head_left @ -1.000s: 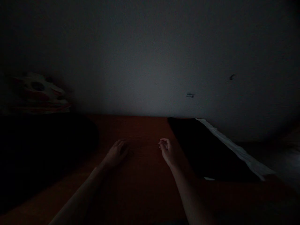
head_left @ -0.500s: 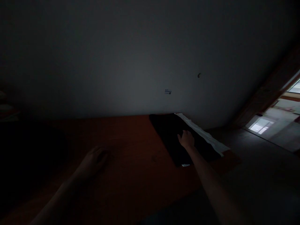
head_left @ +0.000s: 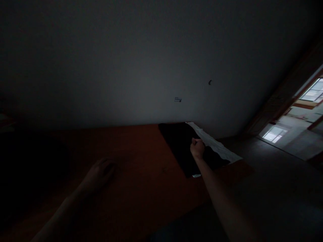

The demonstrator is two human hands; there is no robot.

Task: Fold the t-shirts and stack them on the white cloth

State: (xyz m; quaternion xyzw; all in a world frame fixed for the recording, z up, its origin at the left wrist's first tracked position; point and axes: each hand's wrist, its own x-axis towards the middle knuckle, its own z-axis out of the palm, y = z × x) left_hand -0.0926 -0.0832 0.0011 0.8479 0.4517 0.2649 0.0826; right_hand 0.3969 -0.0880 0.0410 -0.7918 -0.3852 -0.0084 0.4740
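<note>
A flat black cloth [head_left: 174, 141] lies over a white cloth [head_left: 214, 143] at the right end of the reddish-brown table [head_left: 141, 188]. My right hand [head_left: 197, 148] is closed on the black cloth near its middle, fingers curled. The black cloth's right edge looks wavy, and a wide strip of the white cloth shows beyond it. A small pale corner also peeks out at the near edge. To the left, my left hand [head_left: 101, 169] rests on the bare tabletop, fingers loosely bent and the thumb apart, holding nothing. Dim light hides finger details.
A grey wall [head_left: 113, 67] rises behind the table, bearing a small printed label [head_left: 178, 99] and a dark hook-like fitting [head_left: 210, 82]. At far left sits a large dark shape [head_left: 32, 161]. A doorway with shiny floor [head_left: 290, 134] opens on the right.
My right hand has closed from flat to curled and shifted slightly. The black cloth's right edge has drawn leftward, baring more white cloth. My left hand stays put; the view shifted a little.
</note>
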